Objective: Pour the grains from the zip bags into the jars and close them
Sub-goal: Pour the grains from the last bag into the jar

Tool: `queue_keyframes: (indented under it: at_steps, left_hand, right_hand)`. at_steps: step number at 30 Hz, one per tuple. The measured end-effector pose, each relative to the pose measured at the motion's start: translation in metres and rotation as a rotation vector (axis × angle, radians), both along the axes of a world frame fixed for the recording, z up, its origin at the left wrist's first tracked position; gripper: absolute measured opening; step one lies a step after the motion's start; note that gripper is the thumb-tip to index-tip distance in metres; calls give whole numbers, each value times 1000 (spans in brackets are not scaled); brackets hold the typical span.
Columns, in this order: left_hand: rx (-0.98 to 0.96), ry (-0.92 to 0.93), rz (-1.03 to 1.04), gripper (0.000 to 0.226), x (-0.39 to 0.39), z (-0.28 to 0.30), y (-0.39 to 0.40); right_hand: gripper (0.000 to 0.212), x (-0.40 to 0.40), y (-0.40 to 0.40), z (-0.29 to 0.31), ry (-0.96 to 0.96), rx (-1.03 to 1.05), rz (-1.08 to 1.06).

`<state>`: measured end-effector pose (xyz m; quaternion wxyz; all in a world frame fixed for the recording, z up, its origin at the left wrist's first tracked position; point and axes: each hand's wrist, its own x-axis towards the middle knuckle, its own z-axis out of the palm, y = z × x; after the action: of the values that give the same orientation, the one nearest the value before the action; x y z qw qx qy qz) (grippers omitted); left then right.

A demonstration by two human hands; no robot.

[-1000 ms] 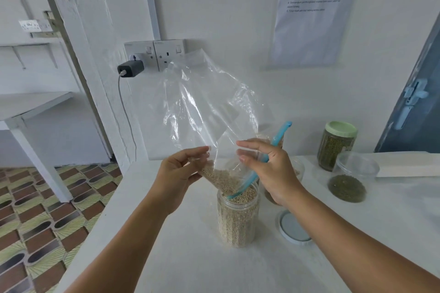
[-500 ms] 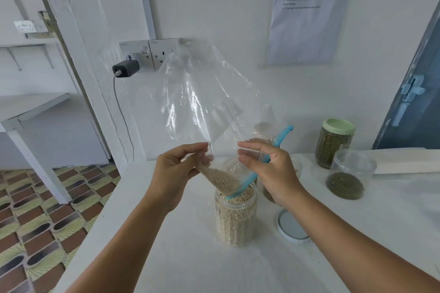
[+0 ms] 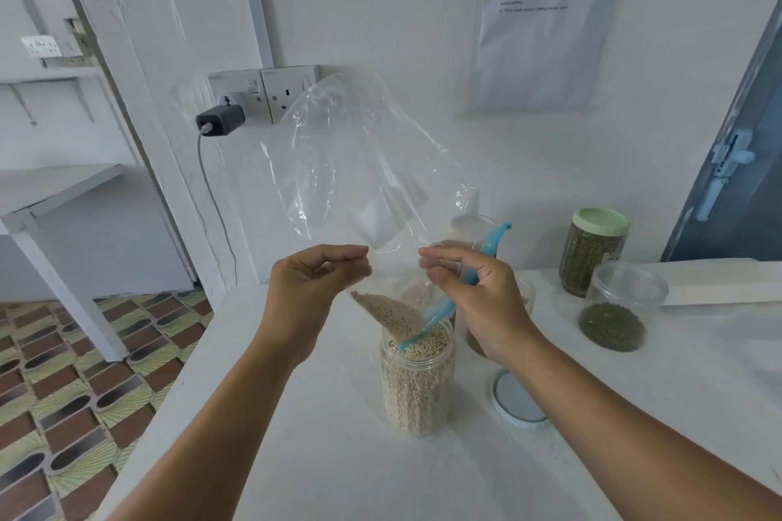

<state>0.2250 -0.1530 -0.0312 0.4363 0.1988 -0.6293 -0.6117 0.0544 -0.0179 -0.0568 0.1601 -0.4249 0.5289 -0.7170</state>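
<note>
Two hands hold one clear zip bag [image 3: 359, 165] upended over an open jar [image 3: 417, 383], and the grasp explains the pose. The left hand [image 3: 313, 292] has its fingers [image 3: 347, 256] curled and pinching the bag's lower left edge, just above the wedge of pale grains [image 3: 387, 311] gathered in the corner; the right hand [image 3: 478, 300] pinches the opposite edge near the blue zip strip [image 3: 427, 324], thumb and forefinger closed on the plastic. Held apart like this, the two pinches seem meant to keep the mouth spread and the film taut, so the last grains slide down toward the opening instead of catching in folds. The grain wedge lies between the two sets of fingers and slightly below them, its low tip touching the heap at the jar's rim. That jar stands on the white bench [image 3: 296, 457], filled almost to the top, so I judge the pour nearly finished; spilling over the rim looks like the risk. Its pale blue lid [image 3: 514, 402] lies flat on the bench just to the right, near for closing. Behind the right hand another jar is partly hidden. Farther right stand a green-lidded jar [image 3: 592, 252] of dark green grains and an open clear tub [image 3: 620, 305] holding more of them. On the wall behind are a socket with a charger [image 3: 220, 121] and a printed sheet [image 3: 546, 13].
</note>
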Motion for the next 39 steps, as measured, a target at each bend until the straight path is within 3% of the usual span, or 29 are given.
queue_keyframes:
  at_steps: [10,14,19,25,34,39]
  left_hand:
    - [35,22,-11,25,2,1,4]
    - [39,30,-31,15,4,4,4]
    - [19,-88,-99,37,8,-2,5]
    - [-61,-59,-68,18,4,3,5]
    - [-130,-58,-9,20,0,6,6]
    - [-145,-171,-69,27,3,0,10]
  right_hand:
    - [24,1,6,0,-51,31,3]
    - [26,2,4,4,-40,27,8]
    - [27,2,6,-3,-41,46,20]
    - [29,0,3,-6,-57,35,18]
    - [26,-2,4,-5,-73,42,-16]
    - [26,-2,5,-12,-54,79,-17]
